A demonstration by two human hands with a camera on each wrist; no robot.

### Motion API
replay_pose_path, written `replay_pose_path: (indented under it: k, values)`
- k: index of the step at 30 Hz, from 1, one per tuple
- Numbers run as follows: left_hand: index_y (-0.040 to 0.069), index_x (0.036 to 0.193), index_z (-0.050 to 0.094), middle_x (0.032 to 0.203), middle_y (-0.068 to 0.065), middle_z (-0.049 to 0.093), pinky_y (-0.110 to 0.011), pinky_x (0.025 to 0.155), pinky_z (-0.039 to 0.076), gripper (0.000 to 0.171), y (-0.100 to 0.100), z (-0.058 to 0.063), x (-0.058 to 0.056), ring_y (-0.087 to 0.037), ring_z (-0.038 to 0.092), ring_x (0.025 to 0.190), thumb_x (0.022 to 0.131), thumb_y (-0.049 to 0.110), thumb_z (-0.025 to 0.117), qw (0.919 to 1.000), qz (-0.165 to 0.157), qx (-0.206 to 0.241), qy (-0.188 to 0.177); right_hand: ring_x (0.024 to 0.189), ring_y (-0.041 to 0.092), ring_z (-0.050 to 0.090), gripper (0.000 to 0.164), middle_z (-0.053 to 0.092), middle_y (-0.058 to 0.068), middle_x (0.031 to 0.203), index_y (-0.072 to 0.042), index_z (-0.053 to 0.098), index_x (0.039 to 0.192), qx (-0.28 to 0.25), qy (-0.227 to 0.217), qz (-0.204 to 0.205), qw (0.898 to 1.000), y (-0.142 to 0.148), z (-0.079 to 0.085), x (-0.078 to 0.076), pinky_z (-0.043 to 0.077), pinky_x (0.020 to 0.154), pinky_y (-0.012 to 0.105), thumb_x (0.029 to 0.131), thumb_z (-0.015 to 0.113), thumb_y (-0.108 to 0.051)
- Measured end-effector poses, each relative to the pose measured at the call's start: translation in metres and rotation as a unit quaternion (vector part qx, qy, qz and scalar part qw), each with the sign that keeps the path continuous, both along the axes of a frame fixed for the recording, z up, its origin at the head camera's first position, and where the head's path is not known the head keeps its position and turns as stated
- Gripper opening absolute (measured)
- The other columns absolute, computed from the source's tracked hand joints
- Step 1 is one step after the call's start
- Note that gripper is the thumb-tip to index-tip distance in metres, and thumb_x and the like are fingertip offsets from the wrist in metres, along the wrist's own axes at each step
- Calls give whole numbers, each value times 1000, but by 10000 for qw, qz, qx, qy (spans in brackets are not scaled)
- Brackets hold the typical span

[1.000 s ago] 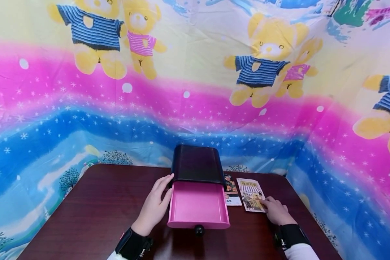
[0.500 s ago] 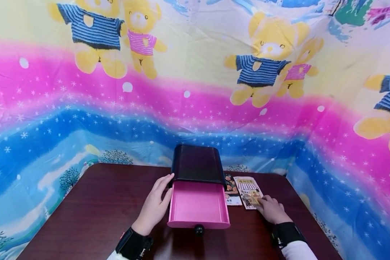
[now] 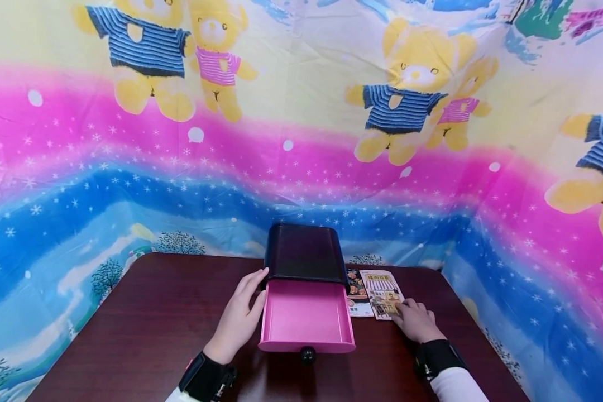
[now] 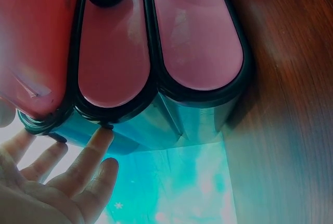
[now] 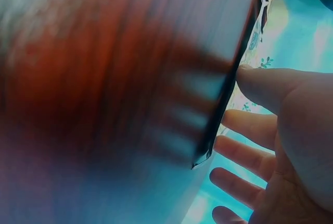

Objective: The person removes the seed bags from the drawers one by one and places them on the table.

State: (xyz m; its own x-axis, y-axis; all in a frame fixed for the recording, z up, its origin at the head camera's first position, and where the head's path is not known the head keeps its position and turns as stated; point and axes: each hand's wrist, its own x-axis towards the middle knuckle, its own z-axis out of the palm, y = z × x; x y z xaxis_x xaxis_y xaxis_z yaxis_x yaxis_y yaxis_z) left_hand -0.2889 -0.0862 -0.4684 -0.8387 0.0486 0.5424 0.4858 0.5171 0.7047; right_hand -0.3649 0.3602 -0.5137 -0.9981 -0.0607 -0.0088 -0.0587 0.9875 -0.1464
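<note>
A black drawer box [image 3: 305, 251] stands at the back of the table, its top pink drawer [image 3: 306, 315] pulled out with nothing inside. My left hand [image 3: 236, 321] rests its extended fingers against the box's left side. The left wrist view shows two lower pink drawer fronts [image 4: 114, 52] with black knobs, both pushed in. Right of the box lies a flat printed booklet or packet [image 3: 380, 290] with a striped awning picture. My right hand [image 3: 418, 322] touches its lower right edge with thumb and fingertips, fingers fairly straight. A darker floral printed packet [image 3: 360, 304] lies left of it, partly behind the drawer.
The dark reddish wooden table [image 3: 171, 312] has a printed cloth [image 3: 281, 184] hanging behind and at the sides. A round black knob [image 3: 308, 356] projects from the pulled-out drawer toward me. Both wrists wear black straps [image 3: 439, 357].
My right hand has slid the awning-printed packet left and slightly back, closer to the floral one. The left hand, box and drawer have stayed in place.
</note>
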Motion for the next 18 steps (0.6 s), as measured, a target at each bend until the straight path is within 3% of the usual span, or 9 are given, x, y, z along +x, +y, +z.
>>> replay_pose_path:
  k: [18]
  values:
    - [22,153,48,152,-9,49,-49,103,50,47,0,1,0,-28,52,136,107,20,55,10000,-13,-2,-31,120,45,47,52,54,26,133,1,60,139,-72,149,110,9998,2,-3,-2,37,93,64,98,67,-32]
